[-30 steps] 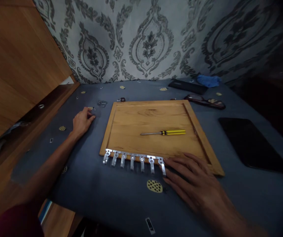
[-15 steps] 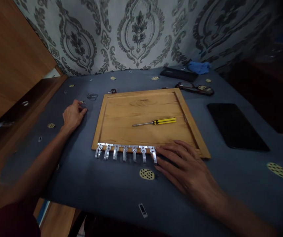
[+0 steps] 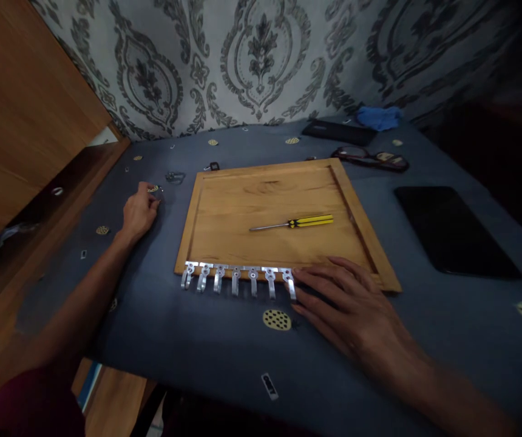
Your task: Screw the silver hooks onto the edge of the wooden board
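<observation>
Where the near edge of the wooden board (image 3: 243, 243) runs, a silvery hook rail (image 3: 252, 275) lies along it, seven hooks hanging over the edge toward the wearer. Right hand (image 3: 352, 306) at the rail's right end, fingertips touching it; grip open, fingers extended and slightly spread, palm down. Screwdriver (image 3: 310, 221), yellow and black handle, rests on the board's recessed face, tip pointing left. Left hand (image 3: 139, 212) is low on the patterned blue-grey desk (image 3: 197, 346), left of the board and apart from it; fingers curled, a tiny shiny piece (image 3: 161, 190) near the tips, cannot tell whether anything is gripped. Small metal parts (image 3: 175, 177) lie just beyond that hand. Farther out: glasses (image 3: 370, 159) off the board's far right corner, a black case (image 3: 338, 132) and blue cloth (image 3: 379, 118) behind them, a flat black slab (image 3: 456, 230) to the right. Patterned curtain (image 3: 261, 60) behind the desk.
</observation>
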Tool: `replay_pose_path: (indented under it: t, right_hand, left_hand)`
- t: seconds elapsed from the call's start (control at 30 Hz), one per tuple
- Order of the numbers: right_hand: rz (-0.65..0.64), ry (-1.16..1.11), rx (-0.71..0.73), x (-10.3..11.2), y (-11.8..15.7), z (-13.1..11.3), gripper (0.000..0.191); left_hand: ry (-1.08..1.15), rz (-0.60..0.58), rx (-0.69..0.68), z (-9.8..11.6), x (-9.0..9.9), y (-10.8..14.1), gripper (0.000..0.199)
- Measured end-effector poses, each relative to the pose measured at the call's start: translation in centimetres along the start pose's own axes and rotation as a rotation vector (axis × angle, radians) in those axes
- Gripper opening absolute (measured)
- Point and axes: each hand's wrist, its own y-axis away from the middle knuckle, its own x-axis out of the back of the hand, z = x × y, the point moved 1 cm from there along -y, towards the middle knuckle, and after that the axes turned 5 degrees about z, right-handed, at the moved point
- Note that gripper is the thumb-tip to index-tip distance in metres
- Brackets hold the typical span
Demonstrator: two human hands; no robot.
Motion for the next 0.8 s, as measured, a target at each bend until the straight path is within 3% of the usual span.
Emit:
replay_pose_path:
  t: [0.27, 0.37, 0.47, 0.57, 0.77, 0.8]
  right_hand:
    - [-0.006, 0.012, -0.031, 0.1, 0.1, -0.3, 0.019]
    - [0.026, 0.022, -0.026, 0.1, 0.1, -0.3, 0.021]
    - [0.052, 0.010, -0.031, 0.0, 0.1, -0.3, 0.019]
    - [0.054, -0.010, -0.039, 0.0, 0.2, -0.3, 0.018]
    - [0.033, -0.028, -0.049, 0.0, 0.2, -0.3, 0.020]
    - [0.031, -0.031, -0.050, 0.0, 0.2, -0.3, 0.019]
  left_hand:
    - [0.152, 0.035, 0.008, 0.0, 0.3, 0.2, 0.047]
    - [0.230, 0.065, 0.004, 1.0, 1.2, 0.5, 0.044]
    - [0.322, 0.034, -0.037, 3.1, 2.1, 1.2, 0.064]
    - [0.452, -0.132, -0.132, 6.5, 2.8, 2.6, 0.065]
    - [0.677, -0.620, -0.305, 14.5, 3.5, 6.6, 0.063]
    - [0.698, -0.744, -0.312, 15.6, 3.6, 7.1, 0.063]
